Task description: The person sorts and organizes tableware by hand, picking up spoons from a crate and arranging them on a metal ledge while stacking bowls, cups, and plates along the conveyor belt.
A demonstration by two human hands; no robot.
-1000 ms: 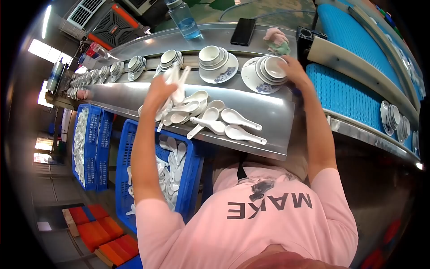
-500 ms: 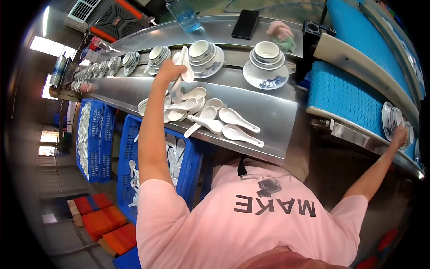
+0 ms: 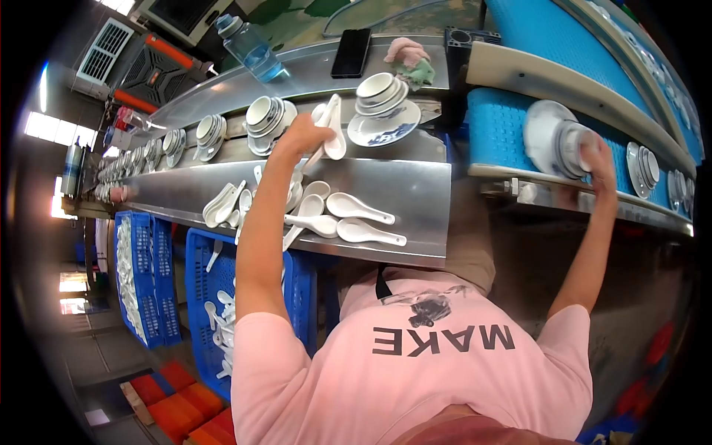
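My left hand (image 3: 302,136) is closed around a few white spoons (image 3: 336,133), held above the metal table (image 3: 426,193) just left of a stack of bowls (image 3: 380,93) on a blue-patterned plate (image 3: 398,126). Below the hand lies a loose pile of white spoons (image 3: 315,215), partly hidden by my left forearm. On the right, my right hand (image 3: 599,159) grips a stack of small dishes (image 3: 572,152) with a plate (image 3: 545,130) at its back. This stack is tilted over the blue conveyor belt (image 3: 493,137), and my fingers partly cover it.
A row of similar stacks (image 3: 210,132) runs to the far left. Blue crates (image 3: 200,297) with spoons stand below the table. A water bottle (image 3: 256,55), a phone (image 3: 351,53) and cloths (image 3: 409,59) lie on the rear ledge. Another stack (image 3: 644,170) sits farther along the belt.
My right hand has moved left along the belt with the stack of dishes. My left hand, still holding spoons, has shifted right relative to the row of stacks. The whole view has shifted too.
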